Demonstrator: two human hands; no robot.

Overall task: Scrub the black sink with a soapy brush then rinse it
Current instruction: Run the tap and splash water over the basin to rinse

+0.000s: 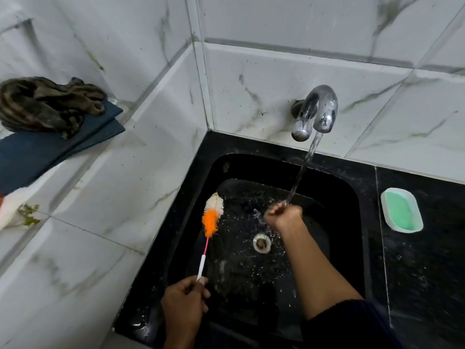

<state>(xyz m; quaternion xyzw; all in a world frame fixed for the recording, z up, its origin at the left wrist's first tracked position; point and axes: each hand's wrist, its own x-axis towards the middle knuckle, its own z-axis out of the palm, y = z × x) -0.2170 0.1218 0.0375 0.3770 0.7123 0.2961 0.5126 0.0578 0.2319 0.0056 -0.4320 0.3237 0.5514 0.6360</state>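
Observation:
The black sink (337, 197) is set in a black counter, wet, with a pale drain (262, 243) in its floor. My left hand (185, 297) is shut on the white handle of a bottle brush (212, 217); its orange and white bristles point up along the sink's left wall. My right hand (283, 215) is a closed fist held inside the basin, right under the stream of water falling from the chrome tap (319, 112). Nothing shows in that fist.
A white dish of green soap (401, 210) lies on the black counter (427, 273) to the right. Marble-tiled walls enclose the corner. On the left ledge a dark crumpled cloth (45, 104) lies on blue folded pads (50, 149).

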